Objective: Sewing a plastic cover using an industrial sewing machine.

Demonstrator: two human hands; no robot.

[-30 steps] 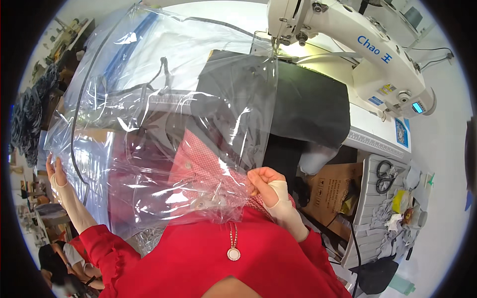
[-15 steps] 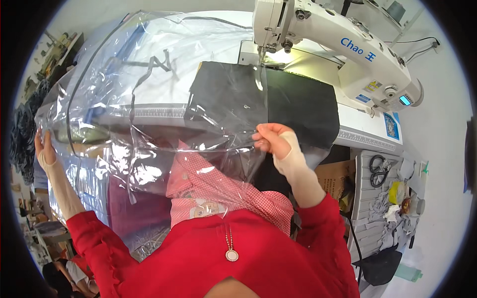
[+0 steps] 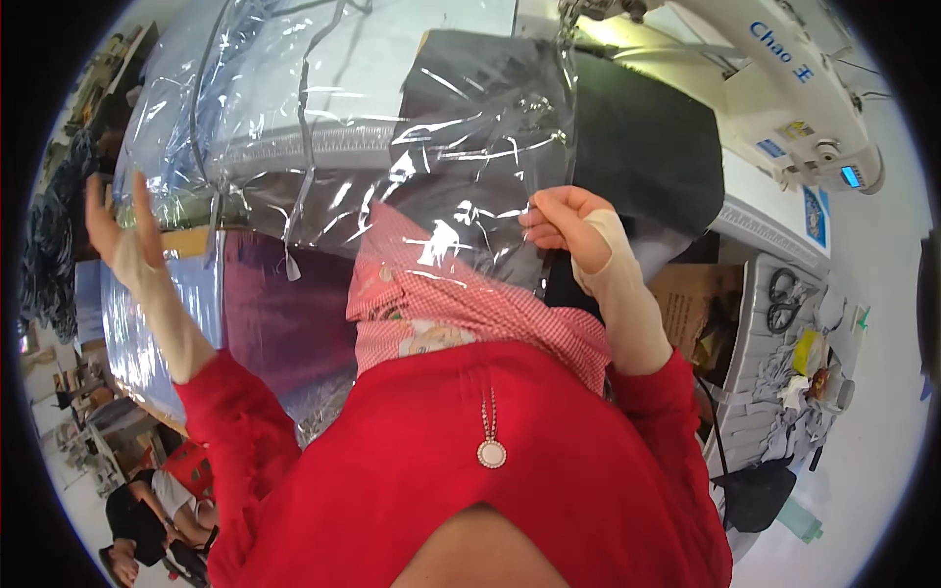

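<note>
A large clear plastic sheet (image 3: 343, 167) with dark grey strips spreads over the sewing table (image 3: 397, 39) and hangs past its front edge. My right hand (image 3: 576, 227) pinches the sheet's near edge between thumb and fingers. Out at the far left, my left hand (image 3: 125, 240) is open with fingers stretched apart, beside the sheet's left end; whether it touches the plastic I cannot tell. Two black panels lie by the machine: the left panel (image 3: 470, 88) is under the plastic, the right panel (image 3: 647, 137) beside it. The white sewing machine (image 3: 784, 73) stands at the upper right, its needle area at the frame's top edge.
A grey tray (image 3: 760, 377) on the right holds black scissors (image 3: 782, 299), yellow tape (image 3: 806, 351) and scraps. A cardboard box (image 3: 698, 304) sits below the table edge. Blue-wrapped stacks (image 3: 167, 314) stand at left. Another person (image 3: 142, 519) is at the lower left.
My left hand has opened, its fingers now spread upward. The view has shifted, so the table and machine sit higher. My right hand still pinches the sheet's edge.
</note>
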